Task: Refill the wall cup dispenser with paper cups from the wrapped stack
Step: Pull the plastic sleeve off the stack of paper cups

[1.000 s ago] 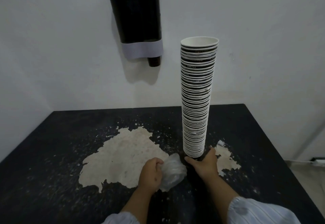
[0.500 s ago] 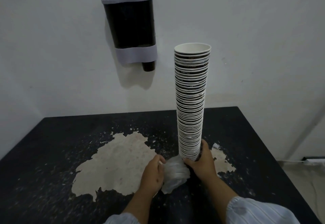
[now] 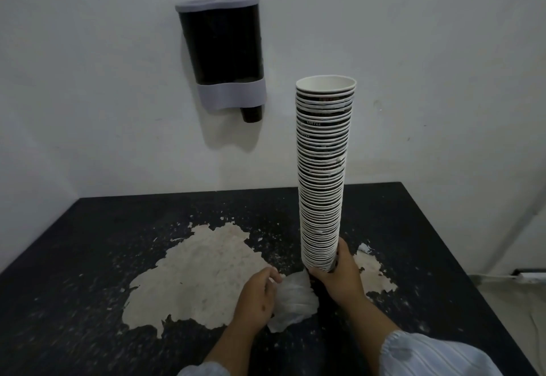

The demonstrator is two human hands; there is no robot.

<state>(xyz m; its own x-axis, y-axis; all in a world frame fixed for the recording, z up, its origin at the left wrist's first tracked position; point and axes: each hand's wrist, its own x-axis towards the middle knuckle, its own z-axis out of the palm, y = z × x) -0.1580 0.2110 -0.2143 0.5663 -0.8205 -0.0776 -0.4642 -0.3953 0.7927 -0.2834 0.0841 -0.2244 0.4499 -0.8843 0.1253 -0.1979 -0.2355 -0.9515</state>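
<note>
White wall is carrying the dispenser (image 3: pixel 220 53) above the table (image 3: pixel 88 257). Right hand (image 3: pixel 339 275) fingers are closing around the base of the upright cup stack (image 3: pixel 323 169), standing right of and below the dispenser. Left hand (image 3: pixel 257 299) is gripping the crumpled wrapper (image 3: pixel 295 302).

single head view, looking forward and down, close over table (image 3: pixel 88 257)
</note>
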